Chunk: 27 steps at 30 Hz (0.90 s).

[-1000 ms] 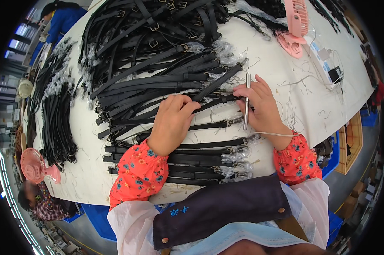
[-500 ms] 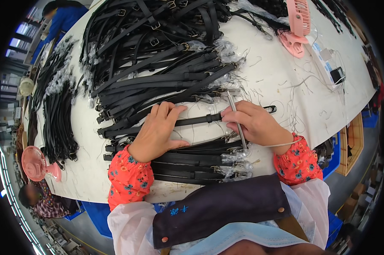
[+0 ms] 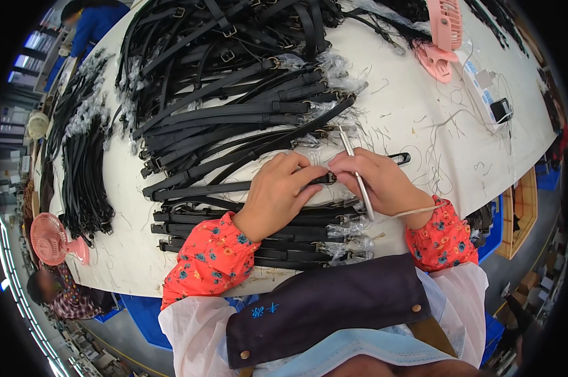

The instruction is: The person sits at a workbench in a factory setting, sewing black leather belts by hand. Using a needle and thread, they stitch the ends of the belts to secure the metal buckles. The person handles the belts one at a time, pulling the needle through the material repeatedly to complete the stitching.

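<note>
My left hand (image 3: 279, 191) rests on a black leather strap (image 3: 199, 188) and pinches it near its metal buckle. My right hand (image 3: 379, 182) meets it at the same buckle and grips a thin silver metal tool (image 3: 355, 171) that sticks up past the fingers; a pale cord runs from the tool over my wrist. Below both hands lies a neat row of black straps (image 3: 265, 235) with plastic-wrapped buckle ends. Above them spreads a large loose heap of black straps (image 3: 227, 94).
The white worktable (image 3: 416, 119) is strewn with thread scraps. A pink fan (image 3: 444, 34) and a white power strip (image 3: 485, 85) stand at the far right, another pink fan (image 3: 51, 239) at the left edge. More straps (image 3: 82, 163) lie left. Other people sit at the far left and top left.
Both hands have drawn closer to me and together. The strap now lies flat between them, with my fingers pinching its buckle, and the tool has tilted along with my right hand.
</note>
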Tool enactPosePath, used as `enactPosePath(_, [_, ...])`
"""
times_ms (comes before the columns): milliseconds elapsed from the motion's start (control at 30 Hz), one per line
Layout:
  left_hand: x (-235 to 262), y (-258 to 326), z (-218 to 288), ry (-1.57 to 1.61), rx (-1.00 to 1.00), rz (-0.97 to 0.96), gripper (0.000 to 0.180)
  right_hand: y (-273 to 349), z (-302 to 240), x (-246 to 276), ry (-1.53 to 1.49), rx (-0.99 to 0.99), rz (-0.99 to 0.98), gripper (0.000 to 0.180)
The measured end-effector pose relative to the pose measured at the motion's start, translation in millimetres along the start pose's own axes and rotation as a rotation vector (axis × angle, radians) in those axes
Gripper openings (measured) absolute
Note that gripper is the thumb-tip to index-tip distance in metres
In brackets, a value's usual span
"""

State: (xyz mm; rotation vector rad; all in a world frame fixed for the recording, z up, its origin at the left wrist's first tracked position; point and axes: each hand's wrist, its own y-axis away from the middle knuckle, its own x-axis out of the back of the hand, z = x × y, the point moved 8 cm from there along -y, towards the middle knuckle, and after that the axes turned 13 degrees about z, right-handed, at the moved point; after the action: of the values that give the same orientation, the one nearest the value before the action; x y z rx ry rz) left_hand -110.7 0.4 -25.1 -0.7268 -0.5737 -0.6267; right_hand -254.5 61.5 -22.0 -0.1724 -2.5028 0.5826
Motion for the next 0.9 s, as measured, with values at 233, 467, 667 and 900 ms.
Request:
enactPosePath(233, [-7.4, 6.4, 25.3, -0.211, -0.304, 0.055, 0.023, 1.0, 8.9, 8.9, -0.375, -0.194, 0.196, 0.035])
enactPosePath(467, [-2.7, 0.6, -6.8, 0.182, 0.092, 0.045, 0.010, 2.3, 13.8, 11.0, -0.683, -0.515, 0.199, 0.038])
enactPosePath(667, [-0.5, 3.3, -31.2, 0.311, 0.330, -0.013, 0.005, 9.9, 20.9, -7.6, -0.635, -0.664, -0.039, 0.032])
enactPosePath(900, [-1.5, 3.9, -31.3, 0.312, 0.316, -0.013, 0.008, 16.0, 23.3, -16.8, -0.599, -0.696, -0.100, 0.031])
